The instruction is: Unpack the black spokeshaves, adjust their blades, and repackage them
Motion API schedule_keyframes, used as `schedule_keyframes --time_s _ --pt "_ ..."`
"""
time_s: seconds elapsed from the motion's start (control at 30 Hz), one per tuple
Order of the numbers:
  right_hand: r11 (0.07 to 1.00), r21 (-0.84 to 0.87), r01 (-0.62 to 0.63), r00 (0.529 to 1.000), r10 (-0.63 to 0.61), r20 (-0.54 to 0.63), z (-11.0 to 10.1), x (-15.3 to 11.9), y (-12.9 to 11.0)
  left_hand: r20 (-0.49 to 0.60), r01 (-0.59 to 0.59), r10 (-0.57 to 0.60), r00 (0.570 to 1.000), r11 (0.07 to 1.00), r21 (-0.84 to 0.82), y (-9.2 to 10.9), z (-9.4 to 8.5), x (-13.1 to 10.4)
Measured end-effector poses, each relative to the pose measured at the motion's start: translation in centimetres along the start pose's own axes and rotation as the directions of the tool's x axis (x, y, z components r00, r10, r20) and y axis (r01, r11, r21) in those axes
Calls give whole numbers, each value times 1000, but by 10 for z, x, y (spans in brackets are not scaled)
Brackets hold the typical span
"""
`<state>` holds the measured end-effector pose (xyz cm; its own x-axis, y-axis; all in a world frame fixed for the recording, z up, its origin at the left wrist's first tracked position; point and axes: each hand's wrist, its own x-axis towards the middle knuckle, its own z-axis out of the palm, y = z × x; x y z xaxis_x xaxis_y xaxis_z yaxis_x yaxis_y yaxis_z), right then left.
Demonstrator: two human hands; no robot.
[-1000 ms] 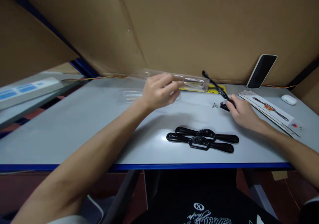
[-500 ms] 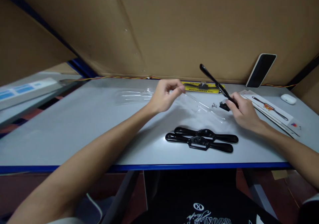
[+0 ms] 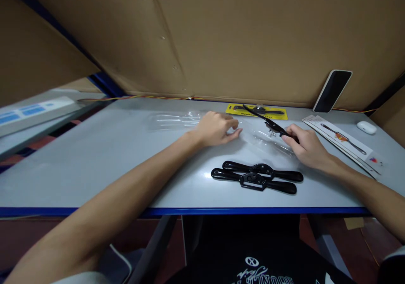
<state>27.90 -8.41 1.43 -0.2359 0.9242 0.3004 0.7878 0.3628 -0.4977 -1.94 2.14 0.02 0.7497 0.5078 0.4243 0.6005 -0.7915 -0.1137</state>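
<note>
My right hand is closed round one end of a black two-handled tool, whose other end points up and left over the yellow package. My left hand has its thumb and fingers apart with nothing between them, beside a clear plastic shell on the table. Nearer the front edge lie two black tool bodies, the rear one and the front one, side by side. Small metal screws show just under the held tool.
More clear plastic lies left of my left hand. At the right are printed cards, a white case and a phone leaning on the cardboard wall. A white box is at far left.
My left hand has let go of the clear plastic shell, which now lies on the table. The black tool in my right hand has tipped lower, toward the left.
</note>
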Motion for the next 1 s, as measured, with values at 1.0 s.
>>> schedule_keyframes --time_s 1.0 --pt "978 -143 152 973 -123 195 -9 -1 -8 155 -120 148 977 977 -175 23 4 1"
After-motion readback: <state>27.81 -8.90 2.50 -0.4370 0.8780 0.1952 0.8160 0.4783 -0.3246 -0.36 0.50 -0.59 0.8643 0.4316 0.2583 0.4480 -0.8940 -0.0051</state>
